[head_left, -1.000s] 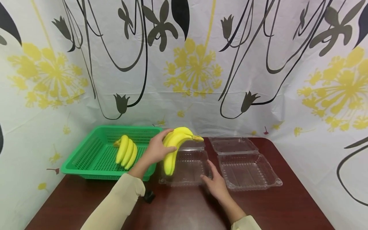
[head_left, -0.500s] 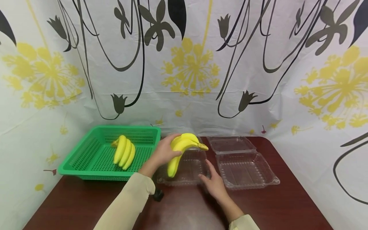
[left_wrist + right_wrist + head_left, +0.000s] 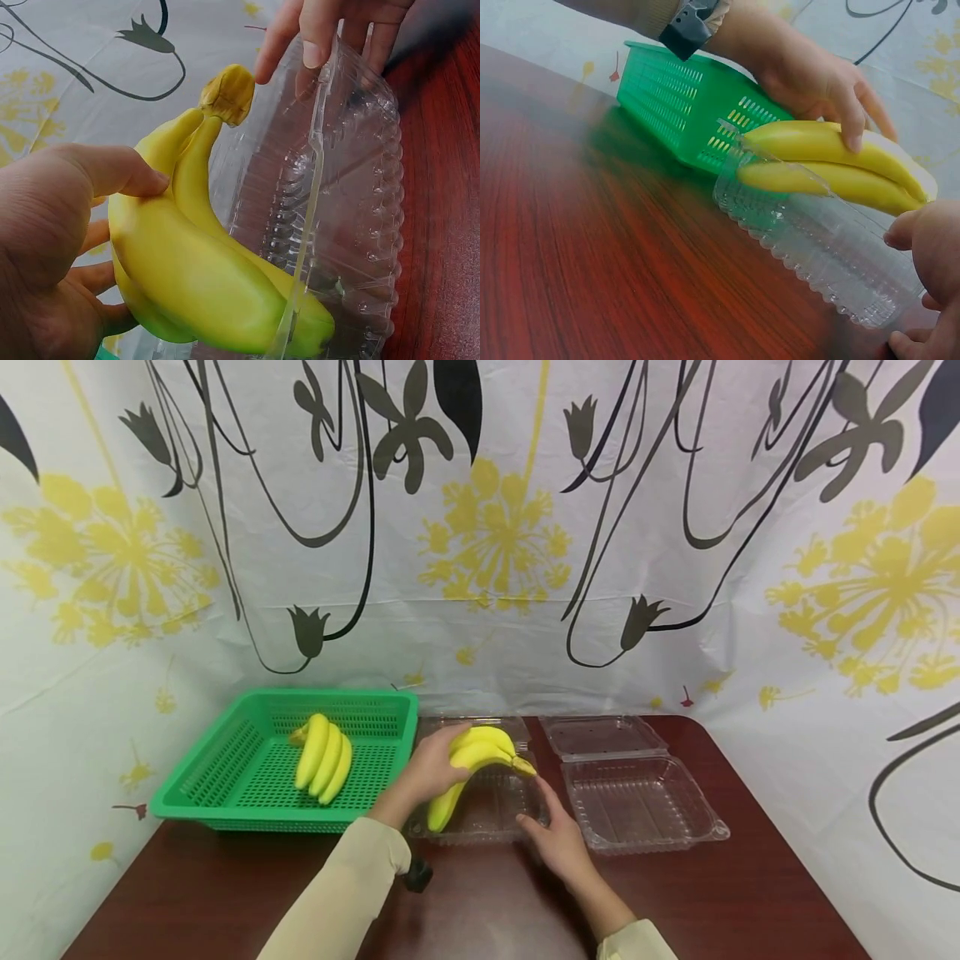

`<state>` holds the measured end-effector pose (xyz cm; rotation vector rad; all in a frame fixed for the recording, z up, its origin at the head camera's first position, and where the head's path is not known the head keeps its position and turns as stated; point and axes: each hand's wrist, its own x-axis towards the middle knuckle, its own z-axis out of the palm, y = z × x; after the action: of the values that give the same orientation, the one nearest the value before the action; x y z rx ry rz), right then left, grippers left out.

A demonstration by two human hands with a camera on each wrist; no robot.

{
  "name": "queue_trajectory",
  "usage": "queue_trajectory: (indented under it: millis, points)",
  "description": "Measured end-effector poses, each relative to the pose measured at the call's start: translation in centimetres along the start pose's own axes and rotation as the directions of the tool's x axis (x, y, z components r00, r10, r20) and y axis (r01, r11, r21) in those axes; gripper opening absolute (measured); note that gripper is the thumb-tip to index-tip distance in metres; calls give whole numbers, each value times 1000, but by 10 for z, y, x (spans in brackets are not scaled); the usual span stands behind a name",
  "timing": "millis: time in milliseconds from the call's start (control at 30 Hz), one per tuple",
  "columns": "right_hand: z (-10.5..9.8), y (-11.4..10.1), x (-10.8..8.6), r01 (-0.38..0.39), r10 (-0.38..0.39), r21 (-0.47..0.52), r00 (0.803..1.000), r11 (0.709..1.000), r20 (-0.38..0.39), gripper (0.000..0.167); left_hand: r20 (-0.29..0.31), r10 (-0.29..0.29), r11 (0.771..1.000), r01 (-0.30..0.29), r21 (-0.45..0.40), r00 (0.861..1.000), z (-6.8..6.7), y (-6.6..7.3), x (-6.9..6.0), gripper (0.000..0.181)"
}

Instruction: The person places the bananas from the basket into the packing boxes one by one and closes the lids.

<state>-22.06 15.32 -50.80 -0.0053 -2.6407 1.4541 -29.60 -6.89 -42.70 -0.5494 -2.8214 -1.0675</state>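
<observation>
My left hand (image 3: 435,766) grips a bunch of yellow bananas (image 3: 480,747) from above, its thumb lying across the fruit in the left wrist view. The bunch (image 3: 202,262) has greenish tips and a brown stem end. It is tilted over the left clear plastic clamshell container (image 3: 491,802), with the banana tips at the wall by the basket. At the opposite side, my right hand (image 3: 558,839) holds that container's edge between thumb and fingers. The stem end points toward the right hand. Part of the container is hidden behind the bananas.
A green perforated basket (image 3: 217,814) stands at the left with another banana bunch (image 3: 324,758) inside. To the right lies a second opened clamshell container (image 3: 645,806). Patterned fabric (image 3: 495,635) hangs behind the dark red table (image 3: 735,902). A black device (image 3: 686,34) is strapped to the left wrist.
My left hand first carried the bananas right, then lowered them toward the left container, the stem end dipping. The right hand has stayed at the container's edge.
</observation>
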Motion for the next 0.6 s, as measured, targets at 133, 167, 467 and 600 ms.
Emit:
queue_trajectory:
  millis: [133, 167, 467, 600]
  points:
    - [0, 0, 0, 0, 0, -5, 1000, 1000, -5, 72, 2, 52, 999, -52, 18, 999, 0, -1, 0, 76]
    - [0, 0, 0, 1, -1, -3, 1000, 1000, -7, 72, 4, 66, 998, -66, 25, 998, 0, -1, 0, 76]
    - [-1, -2, -1, 9, -9, -6, 1000, 1000, -1, 72, 107, 105, 992, -111, 56, 989, 0, 3, 2, 70]
    - [-1, -2, -1, 2, -2, -6, 1000, 1000, 10, 72, 147, 117, 988, -130, 78, 982, 1, 4, 3, 68]
